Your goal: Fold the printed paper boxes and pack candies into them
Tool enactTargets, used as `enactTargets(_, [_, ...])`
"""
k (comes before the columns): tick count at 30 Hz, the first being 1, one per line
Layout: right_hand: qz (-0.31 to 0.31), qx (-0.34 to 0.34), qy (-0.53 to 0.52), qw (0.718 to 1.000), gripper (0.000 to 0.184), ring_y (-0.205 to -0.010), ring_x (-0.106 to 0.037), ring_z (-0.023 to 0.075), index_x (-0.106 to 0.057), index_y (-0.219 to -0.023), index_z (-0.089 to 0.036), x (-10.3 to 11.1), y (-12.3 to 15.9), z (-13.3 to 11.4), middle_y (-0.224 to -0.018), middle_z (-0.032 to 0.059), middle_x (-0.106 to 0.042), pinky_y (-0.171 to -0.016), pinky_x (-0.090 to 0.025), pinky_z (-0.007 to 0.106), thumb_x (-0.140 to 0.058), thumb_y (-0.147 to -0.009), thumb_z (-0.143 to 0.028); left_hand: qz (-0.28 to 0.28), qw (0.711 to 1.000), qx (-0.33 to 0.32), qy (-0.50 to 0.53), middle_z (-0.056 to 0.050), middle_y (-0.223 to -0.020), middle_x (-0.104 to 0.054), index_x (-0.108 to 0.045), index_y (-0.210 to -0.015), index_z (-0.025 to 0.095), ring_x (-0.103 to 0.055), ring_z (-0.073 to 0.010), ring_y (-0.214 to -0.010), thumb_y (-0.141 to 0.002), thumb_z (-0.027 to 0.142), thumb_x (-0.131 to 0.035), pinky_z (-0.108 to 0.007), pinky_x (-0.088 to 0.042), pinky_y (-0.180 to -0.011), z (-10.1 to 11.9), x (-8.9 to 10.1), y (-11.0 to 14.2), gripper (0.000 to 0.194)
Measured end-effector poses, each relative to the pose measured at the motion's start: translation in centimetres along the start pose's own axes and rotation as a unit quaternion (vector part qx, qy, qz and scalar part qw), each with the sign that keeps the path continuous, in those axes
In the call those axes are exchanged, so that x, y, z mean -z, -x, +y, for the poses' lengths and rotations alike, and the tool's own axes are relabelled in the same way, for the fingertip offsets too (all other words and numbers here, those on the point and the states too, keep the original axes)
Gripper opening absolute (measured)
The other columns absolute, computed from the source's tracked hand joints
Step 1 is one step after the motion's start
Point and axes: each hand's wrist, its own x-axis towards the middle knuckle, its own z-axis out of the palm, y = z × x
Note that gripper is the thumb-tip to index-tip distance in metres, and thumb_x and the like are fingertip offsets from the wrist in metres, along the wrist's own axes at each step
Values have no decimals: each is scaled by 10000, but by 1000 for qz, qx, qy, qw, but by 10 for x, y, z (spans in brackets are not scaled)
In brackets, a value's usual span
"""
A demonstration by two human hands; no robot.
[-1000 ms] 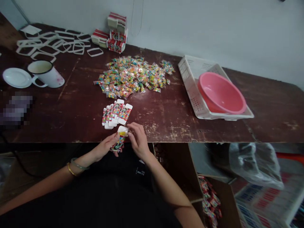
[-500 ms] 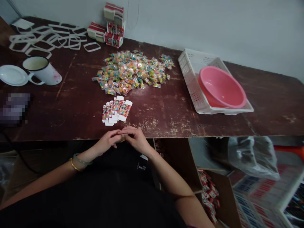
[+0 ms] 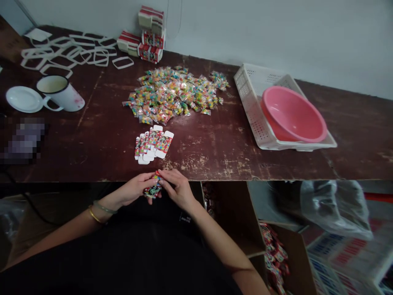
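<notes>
Just off the table's front edge, my left hand [image 3: 136, 189] grips a small printed candy box [image 3: 152, 191] from its left side, fingers partly beneath it. My right hand [image 3: 178, 189] is closed on the box's upper right end, fingertips at its red edge. Beyond the hands, several flat printed cartons [image 3: 153, 143] lie overlapping on the dark table, white flaps showing. A wide heap of small clear packets of colourful candy [image 3: 176, 94] spreads behind them.
A white plastic crate [image 3: 250, 110] holds a pink basin [image 3: 294, 114]. At left stand an enamel mug [image 3: 66, 96], its lid [image 3: 24, 99] and white paper bands [image 3: 66, 53]. Bundled cartons [image 3: 150, 39] are stacked by the wall. Below the table, a cardboard box [image 3: 299, 258] holds red packs.
The box in my hands has turned, so its colourful printed face now shows instead of a thin pale edge. The view has shifted slightly; the things on the table stay put.
</notes>
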Motion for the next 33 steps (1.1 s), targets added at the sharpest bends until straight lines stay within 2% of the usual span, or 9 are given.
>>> enactTargets(2, [25, -40, -3, 999, 270, -976, -658, 195, -693, -1170, -284, 17, 15, 0, -1100, 53, -725, -877, -533, 376, -588, -922, -294, -15, 1000, 20, 3, -100, -977, -667, -559, -1278, 185, -657, -237, -870, -887, 415, -596, -315, -573, -589, -1, -8, -4, 455])
enactTargets(5, [41, -123, 50, 990, 235, -939, -672, 213, -734, -1087, -272, 72, 38, 0, -1028, 65, -739, -852, -531, 382, -566, -929, -321, -17, 999, 21, -42, -134, -1251, -604, -576, -1283, 217, -584, -285, -1125, -877, 423, -613, -402, -576, -790, 4, -11, -8, 457])
enactTargets(9, [-8, -132, 234, 963, 210, -976, -653, 252, -769, -950, -239, 118, 31, 7, -1021, 88, -728, -923, -482, 435, -612, -893, -366, 104, 993, -19, -60, -118, -1181, -642, -628, -1197, 193, -604, -246, -1075, -862, 414, -633, -370, -534, -860, 16, 7, -10, 402])
enactTargets(12, [-36, -39, 283, 958, 263, -1098, -598, 213, -697, -1133, -219, 87, -22, 22, -1197, 86, -664, -995, -452, 384, -549, -932, -302, 173, 984, -35, -33, -104, -1074, -674, -631, -1144, 169, -642, -217, -944, -836, 398, -659, -349, -536, -801, 18, 21, -11, 385])
enactTargets(15, [-87, 13, 375, 923, 500, -1232, -494, 251, -516, -1359, -132, 35, -92, 40, -1380, 157, -519, -1028, -435, 379, -605, -883, -257, 173, 984, -31, -41, -94, -1024, -684, -632, -1116, 161, -652, -205, -895, -825, 384, -667, -336, -530, -774, 17, 24, -10, 368])
enactTargets(19, [-171, -9, 467, 867, 397, -1101, -556, 320, -591, -1227, -32, 6, -146, 44, -1196, 226, -605, -883, -507, 402, -604, -846, -144, 157, 986, -21, -48, -89, -1048, -677, -630, -1115, 168, -653, -204, -897, -824, 387, -672, -338, -526, -783, 14, 26, -6, 367])
enactTargets(24, [-175, 14, 465, 868, 310, -1021, -595, 283, -618, -1203, -80, 17, -110, 20, -1140, 185, -651, -841, -521, 388, -470, -934, -121, 127, 990, -39, 57, -130, -1097, -682, -598, -1177, 155, -645, -245, -989, -882, 507, -565, -388, -505, -867, 19, 32, -14, 460])
enactTargets(28, [-112, 126, 345, 924, 337, -1099, -567, 242, -584, -1286, -187, 6, -42, 8, -1254, 114, -628, -948, -487, 395, -476, -967, -206, 60, 984, -53, 162, -122, -1101, -696, -597, -1165, 170, -640, -266, -1021, -872, 509, -560, -398, -496, -884, 19, 27, -27, 449])
enactTargets(33, [42, 75, 214, 973, 280, -1071, -547, 222, -644, -1199, -237, -5, -16, 9, -1206, 96, -630, -934, -481, 406, -523, -946, -230, 122, 991, -45, 33, -51, -843, -699, -622, -1013, 139, -641, -206, -788, -772, 325, -690, -351, -489, -790, 3, 11, -28, 312])
